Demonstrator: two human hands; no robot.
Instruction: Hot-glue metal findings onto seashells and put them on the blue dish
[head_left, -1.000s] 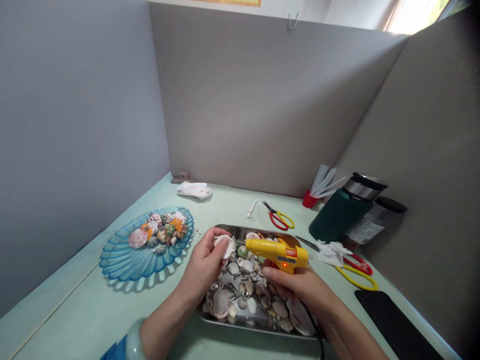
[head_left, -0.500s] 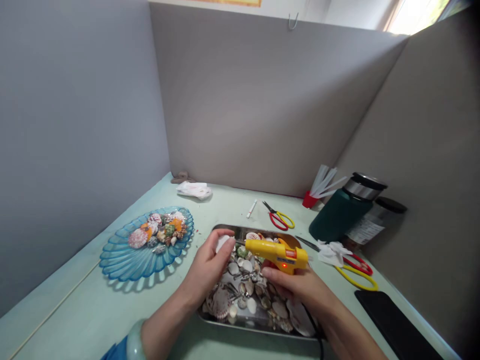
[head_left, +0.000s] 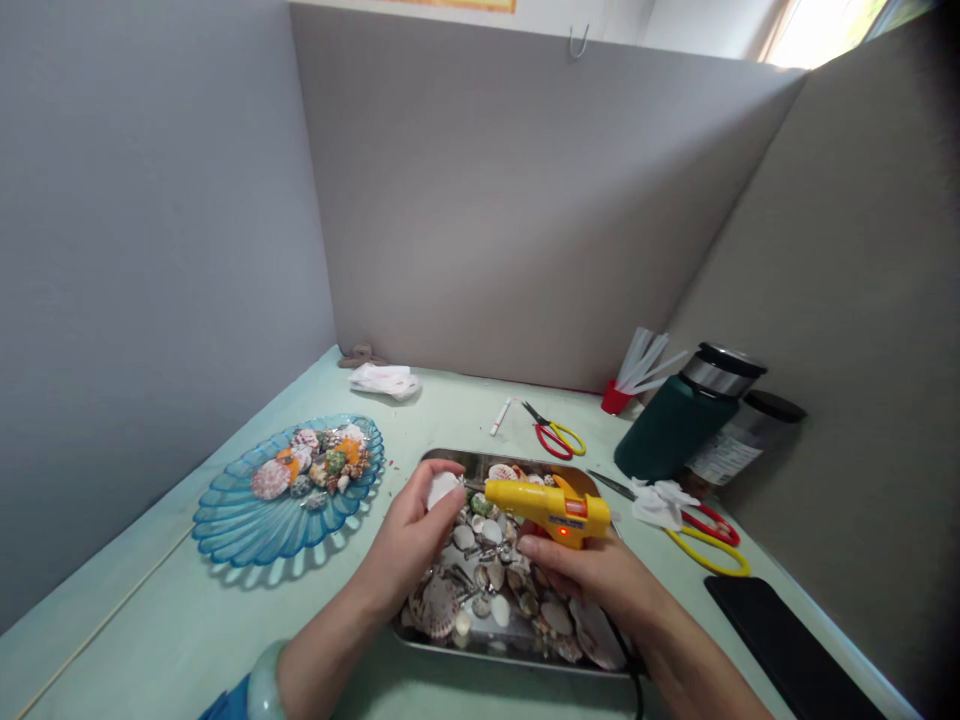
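Observation:
My left hand [head_left: 409,540] pinches a small white shell [head_left: 441,488] above the left end of a metal tray [head_left: 450,462] filled with several seashells. My right hand [head_left: 600,575] grips a yellow glue gun [head_left: 544,505] whose red light is on. Its nozzle points left and meets the white shell. The gun's black cord runs down past my right wrist.
A blue glass dish [head_left: 247,515] with several coloured shells sits to the left. Behind the tray lie small red-and-yellow scissors [head_left: 553,437] and a white stick [head_left: 500,416]. On the right: a green flask [head_left: 675,425], a jar [head_left: 739,440], larger scissors [head_left: 705,540], crumpled tissue [head_left: 656,503], a black phone [head_left: 780,640]. Grey partitions enclose the desk.
My left fingers have turned the white shell a little against the nozzle. The view has shifted slightly; both hands stay over the tray.

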